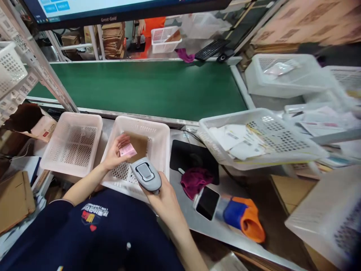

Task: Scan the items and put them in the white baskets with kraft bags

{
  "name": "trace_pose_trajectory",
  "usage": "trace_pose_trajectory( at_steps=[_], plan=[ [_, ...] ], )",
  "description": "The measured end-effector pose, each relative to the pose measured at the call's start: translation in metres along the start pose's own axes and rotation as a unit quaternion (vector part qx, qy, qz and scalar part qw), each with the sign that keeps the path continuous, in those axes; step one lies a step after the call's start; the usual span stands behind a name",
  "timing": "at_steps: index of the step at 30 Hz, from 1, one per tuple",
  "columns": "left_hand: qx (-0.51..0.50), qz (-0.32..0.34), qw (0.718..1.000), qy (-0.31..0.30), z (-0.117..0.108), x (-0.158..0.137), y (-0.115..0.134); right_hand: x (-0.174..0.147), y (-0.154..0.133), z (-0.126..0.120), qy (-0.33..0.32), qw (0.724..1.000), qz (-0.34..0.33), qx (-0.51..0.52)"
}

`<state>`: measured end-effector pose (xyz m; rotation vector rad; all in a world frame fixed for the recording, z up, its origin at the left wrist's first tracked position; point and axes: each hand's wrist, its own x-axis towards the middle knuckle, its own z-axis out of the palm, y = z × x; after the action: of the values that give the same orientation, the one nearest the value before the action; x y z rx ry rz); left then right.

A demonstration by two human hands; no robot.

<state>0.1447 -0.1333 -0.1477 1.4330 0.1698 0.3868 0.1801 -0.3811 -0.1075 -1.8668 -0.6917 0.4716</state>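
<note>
My right hand point(166, 194) is wrapped round a grey barcode scanner point(146, 175), whose front end points up and left. Just left of it, my left hand point(115, 152) holds a small pink printed packet point(128, 150) between thumb and fingers. Both hands are over a white plastic basket point(159, 130). Inside that basket lies a flat brown piece of cardboard point(137, 145), partly covered by the packet and the scanner. The scanner's handle is hidden in my right palm.
Beyond the baskets runs a green conveyor belt point(146, 86). A second white basket point(70, 146) stands on the left. To the right are a purple cloth point(196, 181), a phone point(208, 203), an orange-and-blue roll point(242, 216) and a tilted basket point(284, 139) with paper slips. A monitor point(126, 17) hangs above.
</note>
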Motion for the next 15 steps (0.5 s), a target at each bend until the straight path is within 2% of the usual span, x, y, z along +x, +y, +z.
trace_pose_trajectory(
  at_steps=[2, 5, 11, 15],
  plan=[
    [0.148, 0.086, 0.985, -0.001, -0.001, -0.004, 0.000, -0.004, -0.001, -0.002, -0.008, 1.000, -0.001, -0.030],
    [0.274, 0.140, 0.951, -0.026, -0.005, -0.010, 0.000, -0.008, -0.007, -0.002, -0.045, 0.996, -0.008, -0.078],
    [0.326, 0.152, 0.933, -0.016, -0.017, -0.011, -0.026, -0.005, -0.017, 0.000, -0.091, 0.986, 0.000, -0.138],
    [0.386, 0.242, 0.890, -0.016, -0.023, -0.010, -0.035, -0.013, -0.007, 0.002, -0.091, 0.988, -0.008, -0.122]
  ],
)
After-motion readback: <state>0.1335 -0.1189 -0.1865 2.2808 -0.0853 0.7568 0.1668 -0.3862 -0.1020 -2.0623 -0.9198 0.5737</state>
